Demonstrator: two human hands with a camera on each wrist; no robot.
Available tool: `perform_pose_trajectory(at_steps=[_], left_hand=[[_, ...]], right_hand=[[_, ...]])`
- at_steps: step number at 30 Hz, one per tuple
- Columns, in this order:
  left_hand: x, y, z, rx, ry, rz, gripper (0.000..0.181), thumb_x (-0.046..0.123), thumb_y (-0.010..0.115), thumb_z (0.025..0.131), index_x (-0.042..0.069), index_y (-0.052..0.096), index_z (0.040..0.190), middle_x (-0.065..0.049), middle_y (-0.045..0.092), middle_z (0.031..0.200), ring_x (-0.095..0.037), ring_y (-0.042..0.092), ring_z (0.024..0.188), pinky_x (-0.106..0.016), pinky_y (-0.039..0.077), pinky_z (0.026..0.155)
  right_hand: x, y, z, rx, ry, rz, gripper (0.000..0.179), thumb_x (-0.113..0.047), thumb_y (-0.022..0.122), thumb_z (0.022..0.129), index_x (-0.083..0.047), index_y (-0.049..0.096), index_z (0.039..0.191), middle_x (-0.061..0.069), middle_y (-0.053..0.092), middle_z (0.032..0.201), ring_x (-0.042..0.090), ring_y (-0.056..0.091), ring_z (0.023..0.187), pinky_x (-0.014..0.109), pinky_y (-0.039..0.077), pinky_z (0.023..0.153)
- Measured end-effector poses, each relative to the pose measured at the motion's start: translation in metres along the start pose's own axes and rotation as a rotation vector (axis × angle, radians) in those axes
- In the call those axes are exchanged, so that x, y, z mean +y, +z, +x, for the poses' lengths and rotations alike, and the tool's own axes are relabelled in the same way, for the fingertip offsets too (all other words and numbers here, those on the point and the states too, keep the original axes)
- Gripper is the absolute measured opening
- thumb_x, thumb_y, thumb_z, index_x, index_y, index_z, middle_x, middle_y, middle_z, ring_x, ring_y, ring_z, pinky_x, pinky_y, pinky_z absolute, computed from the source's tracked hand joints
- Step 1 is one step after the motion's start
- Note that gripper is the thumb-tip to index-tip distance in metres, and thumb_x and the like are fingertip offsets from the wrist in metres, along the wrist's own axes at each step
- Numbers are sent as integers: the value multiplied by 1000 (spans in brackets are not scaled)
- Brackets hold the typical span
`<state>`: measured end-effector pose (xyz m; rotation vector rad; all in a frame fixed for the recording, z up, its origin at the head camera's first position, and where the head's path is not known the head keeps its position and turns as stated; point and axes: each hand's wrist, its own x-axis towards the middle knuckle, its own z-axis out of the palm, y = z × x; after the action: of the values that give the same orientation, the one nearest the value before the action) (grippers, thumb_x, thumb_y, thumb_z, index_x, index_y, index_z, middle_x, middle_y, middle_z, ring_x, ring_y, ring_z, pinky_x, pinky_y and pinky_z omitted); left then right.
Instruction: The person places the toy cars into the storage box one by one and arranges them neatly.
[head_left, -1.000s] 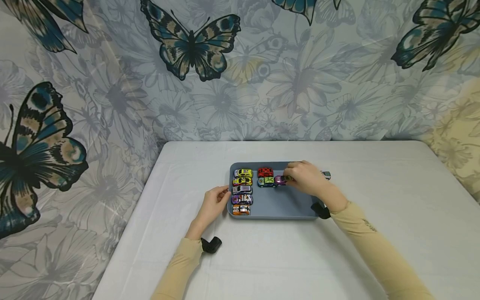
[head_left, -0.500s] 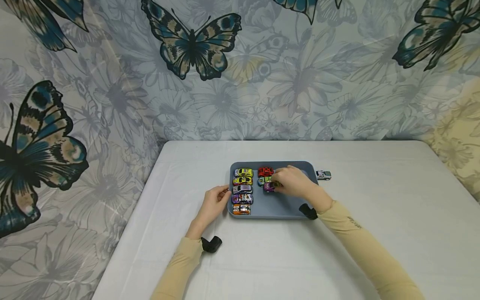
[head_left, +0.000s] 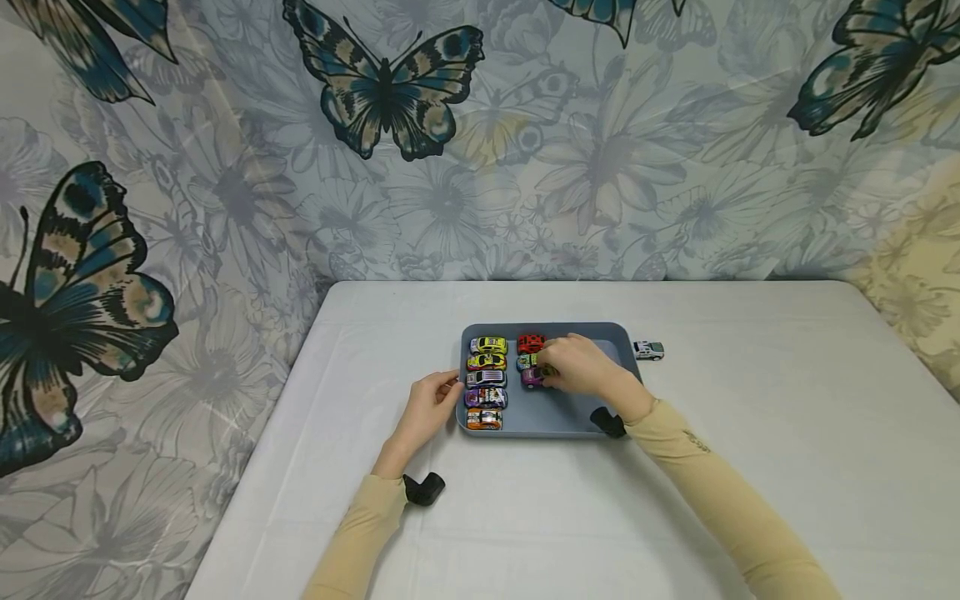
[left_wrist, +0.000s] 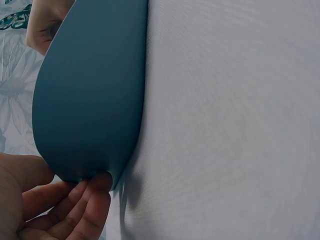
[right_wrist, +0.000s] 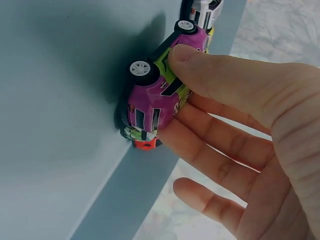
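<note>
In the head view my right hand (head_left: 583,364) is over the middle of a grey tray (head_left: 570,427). Its thumb and fingers pinch a purple and green toy car (right_wrist: 165,85), tilted in the right wrist view. Just behind this car in the tray are a green toy car (head_left: 525,362) and a red toy car (head_left: 530,342). At the tray's left end, my left hand (head_left: 430,407) holds the edge, with curled fingertips against the outer wall and the thumb by the rim in the left wrist view.
Along the tray's left side runs a column of several toy cars, from a yellow one (head_left: 488,344) at the back to an orange one (head_left: 484,419) in front. A white toy car (head_left: 648,350) sits on the white-covered table (head_left: 750,375), right of the tray.
My right hand has carried the purple and green car leftward and slightly toward me, to in front of the green car. The white car came into full view. My left hand stayed put.
</note>
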<state>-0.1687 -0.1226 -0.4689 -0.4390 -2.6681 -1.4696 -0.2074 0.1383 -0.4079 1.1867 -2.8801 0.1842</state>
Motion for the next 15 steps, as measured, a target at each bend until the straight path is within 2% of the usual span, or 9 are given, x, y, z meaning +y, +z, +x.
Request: perform_pose_trajectory(at_steps=[15], left_hand=[[1,-1,0,2,1,-8,31,7,57,92,-10,58,117,-14,65,93,-16,61,79,-21,52,66]], right_hand=[[-3,2,4,-20,3,0,17,-17,81,71,-10,71,84,1,67,80,13,58,67,38,48,68]])
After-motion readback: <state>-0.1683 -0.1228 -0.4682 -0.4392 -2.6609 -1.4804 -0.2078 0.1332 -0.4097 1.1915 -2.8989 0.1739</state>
